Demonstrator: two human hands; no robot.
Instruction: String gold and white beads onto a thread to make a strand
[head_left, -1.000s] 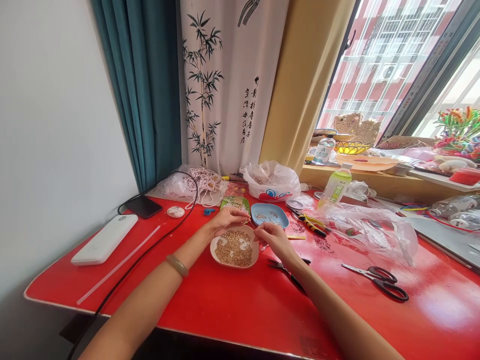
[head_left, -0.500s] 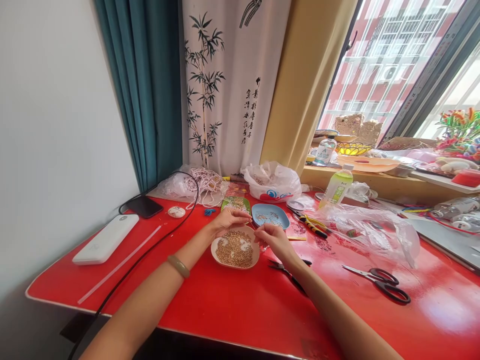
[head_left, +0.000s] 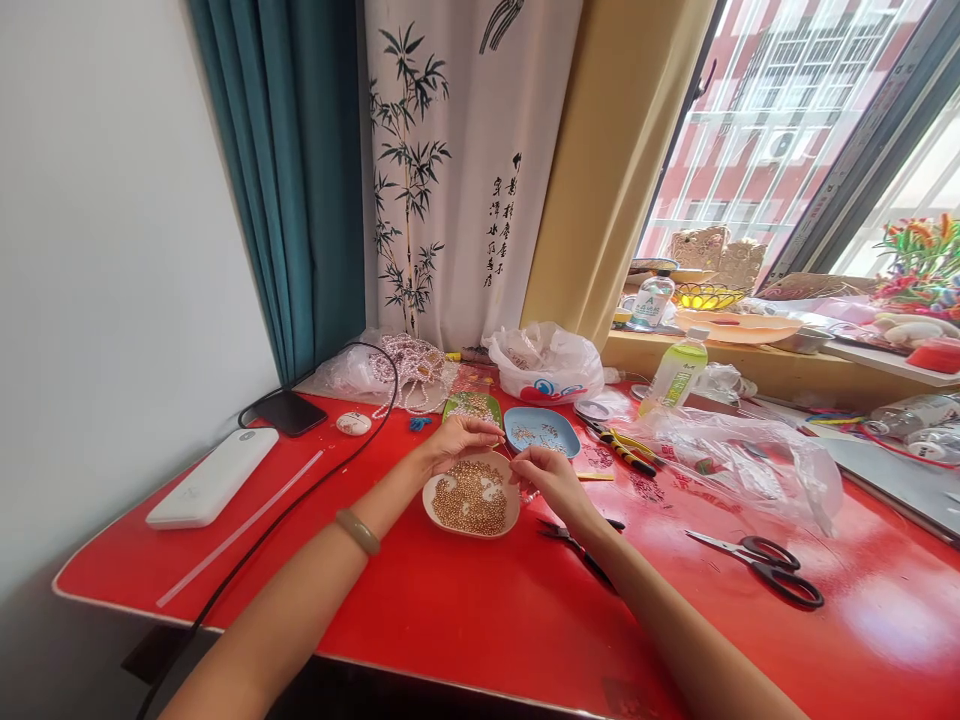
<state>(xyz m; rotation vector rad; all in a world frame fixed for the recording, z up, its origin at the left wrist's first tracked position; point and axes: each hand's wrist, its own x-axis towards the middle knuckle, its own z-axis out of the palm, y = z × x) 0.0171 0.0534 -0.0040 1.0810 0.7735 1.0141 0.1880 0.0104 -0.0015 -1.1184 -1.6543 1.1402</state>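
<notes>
Above the far rim of a pale bowl of gold beads, my two hands face each other a short way apart. The fingertips of my left hand are pinched together; whatever they hold is too small to name. My right hand pinches too, over the bowl's right side, and its contents are just as unclear. A few pink beads show below the right fingers. Just behind the hands sit a blue dish with scattered beads and a green dish, partly covered by my left hand.
Black-handled pliers lie under my right forearm, scissors farther right. Yellow-and-black pliers, a drink bottle and a plastic bag occupy the back right. A black cable crosses the left side near a white power bank.
</notes>
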